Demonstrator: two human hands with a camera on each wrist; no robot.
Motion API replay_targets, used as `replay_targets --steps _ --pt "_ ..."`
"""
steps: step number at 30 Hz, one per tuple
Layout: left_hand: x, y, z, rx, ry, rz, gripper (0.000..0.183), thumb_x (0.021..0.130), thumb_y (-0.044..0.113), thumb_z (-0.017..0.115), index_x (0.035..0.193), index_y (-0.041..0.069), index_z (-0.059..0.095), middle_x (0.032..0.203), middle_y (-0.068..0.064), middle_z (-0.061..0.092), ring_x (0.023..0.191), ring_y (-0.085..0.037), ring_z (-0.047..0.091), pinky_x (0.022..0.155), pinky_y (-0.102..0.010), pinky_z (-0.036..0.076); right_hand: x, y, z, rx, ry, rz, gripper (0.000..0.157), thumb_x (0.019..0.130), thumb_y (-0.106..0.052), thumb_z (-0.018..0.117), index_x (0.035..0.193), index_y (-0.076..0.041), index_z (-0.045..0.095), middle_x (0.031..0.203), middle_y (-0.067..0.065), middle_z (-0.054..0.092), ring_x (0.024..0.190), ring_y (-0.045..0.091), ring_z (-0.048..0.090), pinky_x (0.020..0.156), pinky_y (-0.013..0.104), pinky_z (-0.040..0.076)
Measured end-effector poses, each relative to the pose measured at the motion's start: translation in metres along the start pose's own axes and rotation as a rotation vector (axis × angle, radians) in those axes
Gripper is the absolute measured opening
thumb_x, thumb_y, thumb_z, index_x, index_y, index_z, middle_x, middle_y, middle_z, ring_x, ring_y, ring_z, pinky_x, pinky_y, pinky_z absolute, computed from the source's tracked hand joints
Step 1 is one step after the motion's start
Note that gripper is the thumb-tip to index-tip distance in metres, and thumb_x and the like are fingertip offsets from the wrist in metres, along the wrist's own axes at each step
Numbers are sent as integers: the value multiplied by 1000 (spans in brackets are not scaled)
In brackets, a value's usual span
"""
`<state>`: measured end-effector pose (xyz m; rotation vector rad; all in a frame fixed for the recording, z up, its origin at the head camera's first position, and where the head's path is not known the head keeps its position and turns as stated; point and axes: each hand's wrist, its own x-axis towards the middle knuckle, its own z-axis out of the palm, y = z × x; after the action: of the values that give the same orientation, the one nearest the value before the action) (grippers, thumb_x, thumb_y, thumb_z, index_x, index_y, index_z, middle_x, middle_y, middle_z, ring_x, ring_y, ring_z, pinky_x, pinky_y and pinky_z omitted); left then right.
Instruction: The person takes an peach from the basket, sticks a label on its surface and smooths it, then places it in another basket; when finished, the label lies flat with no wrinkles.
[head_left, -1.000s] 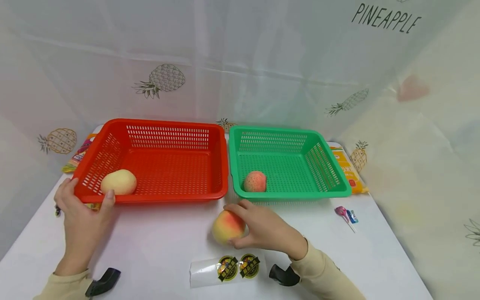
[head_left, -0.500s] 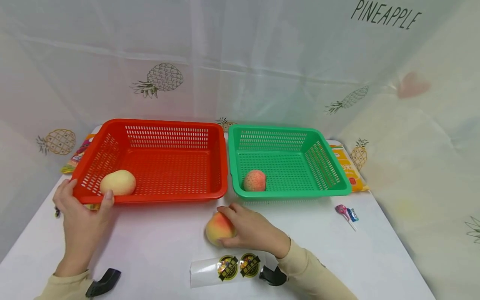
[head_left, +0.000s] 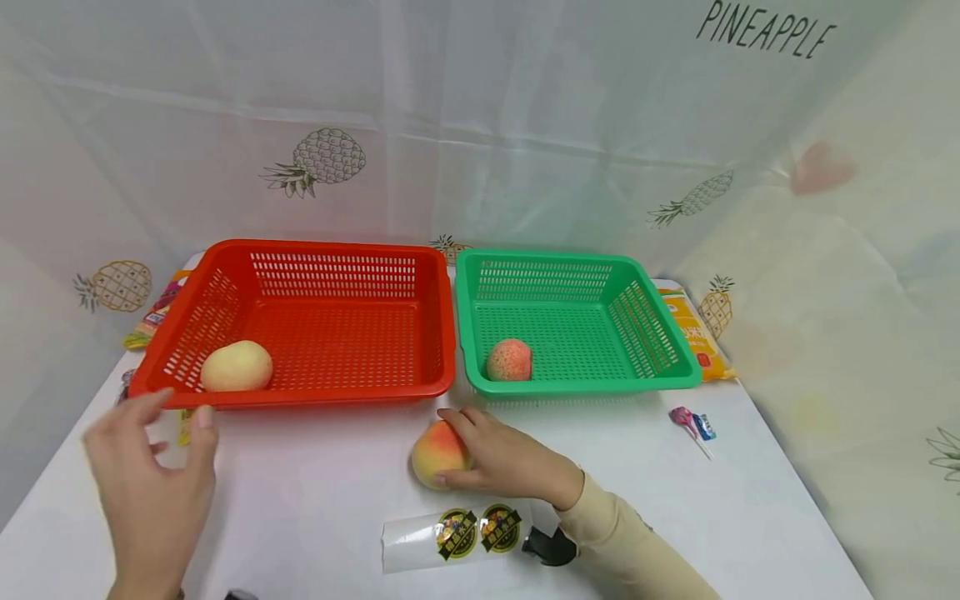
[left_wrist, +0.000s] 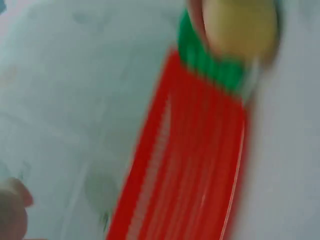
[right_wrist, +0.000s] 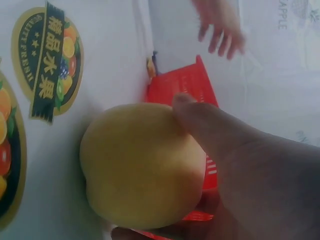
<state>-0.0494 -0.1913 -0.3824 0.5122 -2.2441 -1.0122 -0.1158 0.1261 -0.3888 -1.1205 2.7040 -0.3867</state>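
Observation:
My right hand [head_left: 510,458] grips a yellow and red peach [head_left: 435,457] low over the white table, in front of the gap between the two baskets. In the right wrist view the thumb and fingers curl round the peach [right_wrist: 142,165]. My left hand [head_left: 153,492] is just off the front left corner of the red basket [head_left: 337,396], its fingers loosely bent with nothing in them; the left wrist view is blurred. Inside the red basket lies a pale yellow fruit [head_left: 236,367]. A pinkish peach [head_left: 510,360] sits at the front left of the green basket [head_left: 600,384].
A clear plastic sleeve [head_left: 408,546] with two round fruit stickers lies in front of the peach. To the right are a lollipop [head_left: 682,417] and a small blue wrapped candy [head_left: 705,427]. Snack bags lie beside the baskets, an orange one [head_left: 686,325] at right.
My left hand has let go of the red basket's corner and drawn back towards me. My right hand has shifted slightly left with the peach.

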Motion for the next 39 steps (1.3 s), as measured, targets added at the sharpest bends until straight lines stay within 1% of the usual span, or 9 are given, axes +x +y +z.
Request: replay_targets --steps 3,6,10,14,19,22,28,34,39 --pt "-39 21 8 85 -239 76 34 82 27 62 113 13 55 107 -4 47 88 -9 40 64 -17 35 -2 3 -1 51 -5 5 82 78 -63 47 137 -9 28 123 5 45 112 16 46 94 31 40" --pt "-75 28 27 150 -517 185 40 78 40 64 110 18 57 104 -1 48 88 -13 44 68 -27 42 -7 7 -4 100 2 24 84 78 -63 48 138 -9 25 128 7 42 117 16 43 97 32 37" --pt "-107 22 51 219 -760 256 57 67 55 67 111 20 58 101 2 46 93 -18 43 76 -35 42 -19 11 -14 124 13 62 81 78 -63 47 139 -14 22 133 6 39 119 17 43 97 35 37" --pt "-120 16 64 241 -859 271 54 59 53 72 104 26 60 95 6 38 87 -16 37 71 -30 37 -33 11 -22 102 16 107 80 79 -64 44 141 -22 17 139 1 32 122 16 40 97 36 37" --pt "-122 11 69 167 -864 252 33 59 48 74 81 33 56 89 11 35 85 -12 35 70 -26 35 -52 5 -25 53 48 125 74 81 -63 42 140 -23 22 134 -3 37 116 11 45 93 33 41" --pt "-121 12 70 -26 -964 124 33 62 49 72 83 29 54 86 12 45 75 -8 41 64 -22 38 -62 -1 -24 24 91 89 66 83 -59 44 136 -21 31 124 -7 44 106 6 50 87 29 45" --pt "-116 17 70 -470 -1252 -344 54 80 40 62 114 2 45 87 -4 65 71 -11 58 68 -25 47 -72 -14 -20 -39 184 -93 50 87 -47 48 128 -20 42 116 -11 48 103 2 49 86 23 44" --pt "-111 28 68 -624 -1312 -460 64 86 35 55 129 -6 30 92 -9 67 87 -21 63 87 -36 43 -76 -26 -15 -65 237 -150 39 87 -40 52 122 -24 47 111 -15 49 103 -1 45 87 20 41" --pt "-111 32 67 -864 -1366 -549 55 91 24 50 129 -6 25 102 -13 64 91 -23 61 82 -24 46 -78 -28 -9 -62 239 -140 35 86 -40 53 117 -25 51 107 -17 51 100 -2 44 85 19 40"
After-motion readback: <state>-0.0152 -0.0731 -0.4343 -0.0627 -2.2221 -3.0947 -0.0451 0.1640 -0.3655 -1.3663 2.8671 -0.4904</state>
